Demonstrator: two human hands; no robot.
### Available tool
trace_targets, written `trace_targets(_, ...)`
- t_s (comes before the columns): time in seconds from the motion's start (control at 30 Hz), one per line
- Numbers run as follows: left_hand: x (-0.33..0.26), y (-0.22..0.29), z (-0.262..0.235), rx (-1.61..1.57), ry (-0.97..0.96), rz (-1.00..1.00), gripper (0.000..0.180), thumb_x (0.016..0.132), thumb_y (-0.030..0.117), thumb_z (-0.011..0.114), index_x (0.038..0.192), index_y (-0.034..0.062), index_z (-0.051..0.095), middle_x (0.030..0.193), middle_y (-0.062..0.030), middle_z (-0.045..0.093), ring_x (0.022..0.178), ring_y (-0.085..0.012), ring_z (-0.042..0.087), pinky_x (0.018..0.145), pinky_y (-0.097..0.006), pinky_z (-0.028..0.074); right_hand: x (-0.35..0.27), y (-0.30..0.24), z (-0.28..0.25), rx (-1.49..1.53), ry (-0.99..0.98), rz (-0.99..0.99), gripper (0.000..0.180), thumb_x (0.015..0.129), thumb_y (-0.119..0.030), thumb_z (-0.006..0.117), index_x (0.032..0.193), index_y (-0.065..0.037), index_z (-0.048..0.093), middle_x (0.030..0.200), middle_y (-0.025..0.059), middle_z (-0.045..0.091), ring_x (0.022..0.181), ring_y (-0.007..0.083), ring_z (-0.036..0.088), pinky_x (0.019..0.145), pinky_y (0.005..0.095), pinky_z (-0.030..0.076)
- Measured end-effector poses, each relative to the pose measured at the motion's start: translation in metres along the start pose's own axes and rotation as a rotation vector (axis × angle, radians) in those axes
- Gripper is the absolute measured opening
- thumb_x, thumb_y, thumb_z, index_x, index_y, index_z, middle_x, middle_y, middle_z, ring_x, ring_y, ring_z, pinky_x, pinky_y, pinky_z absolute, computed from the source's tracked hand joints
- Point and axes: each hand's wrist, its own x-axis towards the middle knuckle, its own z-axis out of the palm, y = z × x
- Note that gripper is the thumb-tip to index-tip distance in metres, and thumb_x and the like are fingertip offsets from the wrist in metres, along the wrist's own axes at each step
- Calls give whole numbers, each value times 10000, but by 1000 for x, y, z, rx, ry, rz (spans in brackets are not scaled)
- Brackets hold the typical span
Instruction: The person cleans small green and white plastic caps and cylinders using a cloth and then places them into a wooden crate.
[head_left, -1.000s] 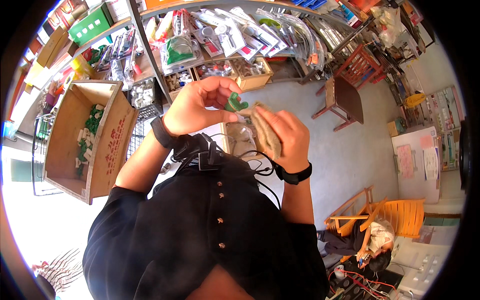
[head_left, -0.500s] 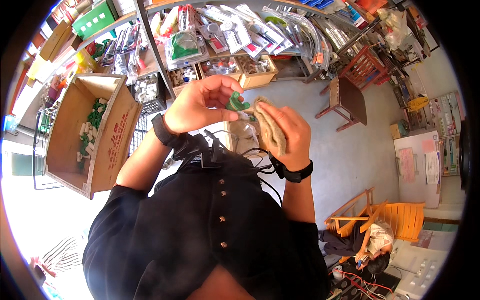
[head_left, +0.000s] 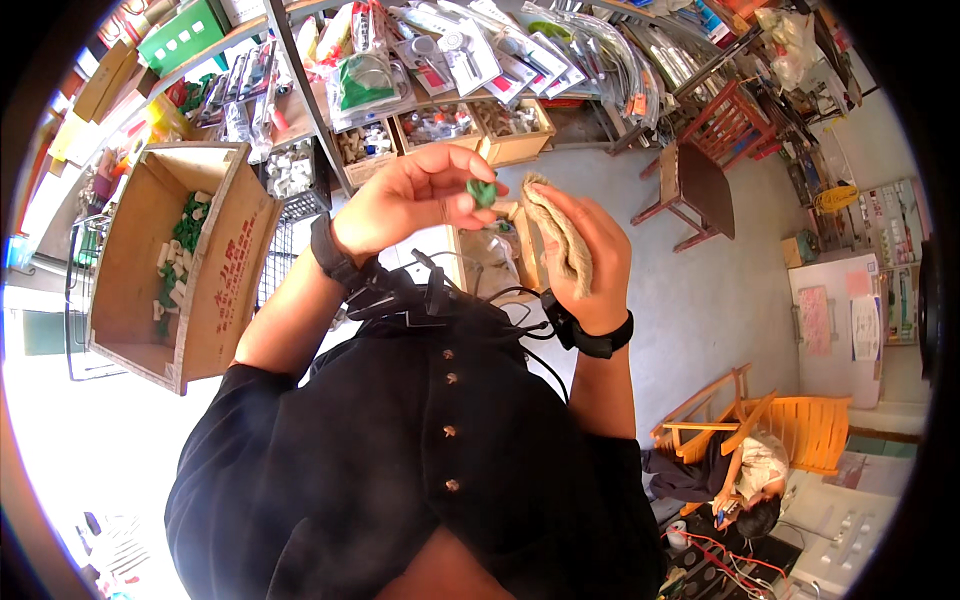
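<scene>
My left hand [head_left: 410,203] pinches a small green plastic piece [head_left: 482,194], probably a pipe fitting, between thumb and fingertips. A short way to its right, my right hand [head_left: 598,262] grips a folded tan cloth [head_left: 558,232] that hangs along the palm and fingers. Between the cloth and the green piece there is a narrow gap. Below the hands, an open box [head_left: 463,272] with pale contents is partly hidden by my hands and some dark cables.
On the left stands a wooden crate [head_left: 225,270] with green and white fittings inside. Shelves at the back hold packaged goods [head_left: 470,60] above small wooden bins [head_left: 515,125]. A dark chair [head_left: 695,185] stands at right; a person [head_left: 750,480] sits at lower right.
My right hand with the cloth has moved slightly right and down, away from the green piece. The green piece has turned in my left fingers and sits a little farther right.
</scene>
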Motion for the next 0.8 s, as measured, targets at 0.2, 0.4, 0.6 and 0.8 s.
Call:
trace_targets(0.2, 3, -6, 1, -162, 16, -29, 324, 964, 114, 473, 1262, -11, 483, 1181, -81, 565, 1070, -183, 580, 937, -327, 489, 8, -7, 16, -29, 18, -183, 389, 720, -100, 654, 1109, -107, 640, 749, 77, 565, 655, 253, 554, 581, 352, 441)
trace_targets(0.4, -2, -10, -3, -1, 15, 38, 360, 933, 100, 534, 1274, -9, 494, 1169, -83, 596, 1068, -158, 577, 905, -305, 489, 5, -6, 19, -58, -68, -138, 412, 731, -144, 655, 1143, -148, 638, 760, 56, 560, 664, 243, 552, 589, 355, 448)
trace_targets(0.6, -4, -8, -8, -179, 61, -79, 336, 922, 95, 549, 1240, -4, 506, 1056, -46, 610, 861, -112, 622, 799, -242, 499, 4, 7, 7, -138, -39, -75, 444, 702, -114, 661, 1144, -152, 634, 767, 58, 572, 676, 253, 561, 588, 355, 454)
trace_targets(0.8, -1, -21, -11, -94, 25, 19, 321, 895, 41, 573, 1206, 10, 501, 1091, -61, 602, 985, -146, 595, 887, -290, 486, 12, -10, 22, -69, -43, -180, 411, 721, -128, 643, 1132, -142, 643, 769, 53, 572, 676, 240, 559, 594, 341, 445)
